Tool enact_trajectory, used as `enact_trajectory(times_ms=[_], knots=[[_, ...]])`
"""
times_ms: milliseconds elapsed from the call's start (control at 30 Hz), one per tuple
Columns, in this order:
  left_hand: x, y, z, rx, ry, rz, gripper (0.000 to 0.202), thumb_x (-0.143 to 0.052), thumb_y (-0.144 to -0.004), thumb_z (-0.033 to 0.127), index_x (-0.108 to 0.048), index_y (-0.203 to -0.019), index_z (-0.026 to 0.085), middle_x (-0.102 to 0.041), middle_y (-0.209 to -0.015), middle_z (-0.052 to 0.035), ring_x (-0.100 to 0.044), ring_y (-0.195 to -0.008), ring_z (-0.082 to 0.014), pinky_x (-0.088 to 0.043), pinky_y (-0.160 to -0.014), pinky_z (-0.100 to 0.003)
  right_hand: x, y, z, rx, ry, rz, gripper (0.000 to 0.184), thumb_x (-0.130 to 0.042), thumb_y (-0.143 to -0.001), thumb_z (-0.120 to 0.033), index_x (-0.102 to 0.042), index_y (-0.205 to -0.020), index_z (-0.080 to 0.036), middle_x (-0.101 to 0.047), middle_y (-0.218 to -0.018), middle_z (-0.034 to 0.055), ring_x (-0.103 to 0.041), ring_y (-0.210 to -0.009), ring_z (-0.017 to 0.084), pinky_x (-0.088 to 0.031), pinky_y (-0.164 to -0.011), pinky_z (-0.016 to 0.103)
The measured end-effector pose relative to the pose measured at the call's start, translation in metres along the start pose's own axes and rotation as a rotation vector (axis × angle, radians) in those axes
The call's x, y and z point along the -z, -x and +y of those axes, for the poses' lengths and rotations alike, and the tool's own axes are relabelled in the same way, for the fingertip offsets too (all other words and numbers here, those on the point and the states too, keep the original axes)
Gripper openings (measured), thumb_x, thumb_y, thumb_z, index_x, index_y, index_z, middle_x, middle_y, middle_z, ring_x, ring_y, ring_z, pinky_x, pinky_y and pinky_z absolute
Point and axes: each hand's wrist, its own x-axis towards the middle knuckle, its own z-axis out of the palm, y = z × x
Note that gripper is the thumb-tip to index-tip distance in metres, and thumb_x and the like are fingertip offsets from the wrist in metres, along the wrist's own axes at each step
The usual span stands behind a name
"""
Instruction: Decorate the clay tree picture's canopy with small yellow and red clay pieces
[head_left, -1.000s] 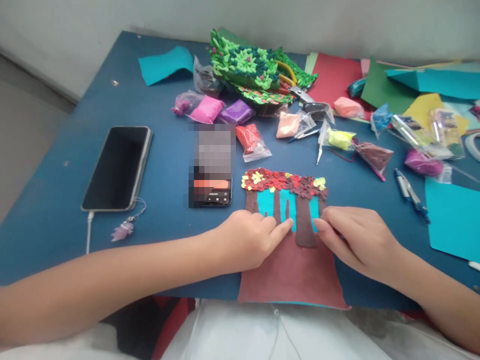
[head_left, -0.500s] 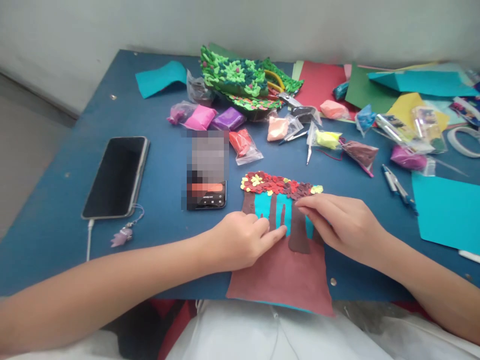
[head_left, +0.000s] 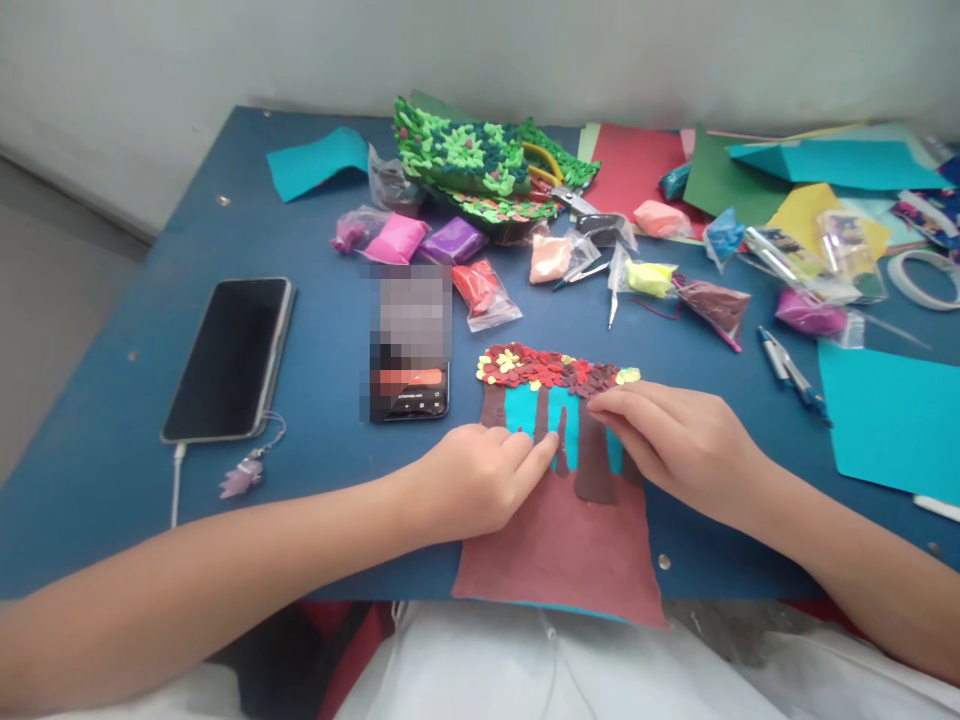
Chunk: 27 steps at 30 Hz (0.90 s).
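A clay picture (head_left: 555,550) on a turquoise sheet lies before me, with a reddish-brown ground, dark brown tree trunks and a band of red, maroon and yellow petals on top. My left hand (head_left: 480,478) rests over its left side, one digit stretched out onto a thin trunk and the other fingers loosely bent. No object shows in it. My right hand (head_left: 671,440) is pinched at the top of the thick trunk (head_left: 595,455), just below the maroon petals (head_left: 592,378). Whatever lies between those fingertips is too small or hidden to make out.
Bags of coloured clay, including red (head_left: 480,290) and yellow (head_left: 650,278), lie beyond the picture. Behind them are a green leafy clay piece (head_left: 465,150), scissors (head_left: 574,198) and coloured sheets. Two phones, one large (head_left: 229,360), lie left; pens (head_left: 795,375) and turquoise paper (head_left: 892,420) lie right.
My left hand's stretched digit has shifted slightly left and up along the thin trunk. The right hand stays pinched at the thick trunk's top. The whole view has shifted a little.
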Motion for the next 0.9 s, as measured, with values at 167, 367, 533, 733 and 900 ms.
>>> enact_trajectory(times_ms=[167,367,533,733,900], knots=[[0.001,-0.001,0.0,-0.009,0.021,0.02,0.03,-0.031,-0.091,0.007,-0.057,-0.106,0.004,-0.052,-0.054,0.0008,-0.05,-0.044,-0.0149,-0.033,-0.037,-0.029,0.002,0.0,0.0,0.017,-0.016,0.017,0.013,-0.045,-0.09,-0.009,-0.056,-0.094,-0.014,-0.07,-0.085,0.0061,-0.066,-0.075,0.014,-0.049,-0.062,0.023],[0.004,-0.003,0.0,0.002,0.087,0.059,0.028,-0.031,-0.093,0.009,-0.057,-0.101,0.007,-0.053,-0.053,0.0019,-0.049,-0.044,-0.0144,-0.033,-0.038,-0.028,0.006,-0.004,-0.005,-0.001,-0.021,0.012,0.014,-0.052,-0.091,-0.022,-0.054,-0.078,-0.017,-0.064,-0.066,0.0012,-0.06,-0.059,0.013,-0.044,-0.055,0.024],[0.008,-0.005,0.002,0.002,0.138,0.118,0.027,-0.03,-0.093,0.007,-0.057,-0.097,0.007,-0.052,-0.052,0.0019,-0.045,-0.045,-0.0135,-0.033,-0.04,-0.027,0.005,-0.001,-0.003,0.035,-0.019,0.073,0.007,-0.049,-0.09,-0.012,-0.055,-0.088,-0.015,-0.07,-0.081,0.0046,-0.065,-0.071,0.013,-0.047,-0.06,0.022],[0.01,-0.007,0.002,0.021,0.177,0.142,0.03,-0.027,-0.093,0.006,-0.057,-0.094,0.008,-0.049,-0.051,0.0023,-0.041,-0.044,-0.0129,-0.031,-0.039,-0.026,0.006,-0.002,-0.004,0.017,-0.027,0.096,0.01,-0.056,-0.088,-0.015,-0.053,-0.079,-0.017,-0.064,-0.064,0.0003,-0.061,-0.058,0.012,-0.045,-0.055,0.022],[0.01,-0.005,0.002,0.034,0.265,0.112,0.029,-0.03,-0.091,0.006,-0.059,-0.091,0.007,-0.052,-0.053,0.0008,-0.043,-0.045,-0.014,-0.031,-0.039,-0.027,0.009,-0.003,-0.009,0.112,-0.09,0.117,0.016,-0.056,-0.088,-0.014,-0.048,-0.075,-0.018,-0.057,-0.056,-0.0006,-0.049,-0.048,0.011,-0.04,-0.047,0.024]])
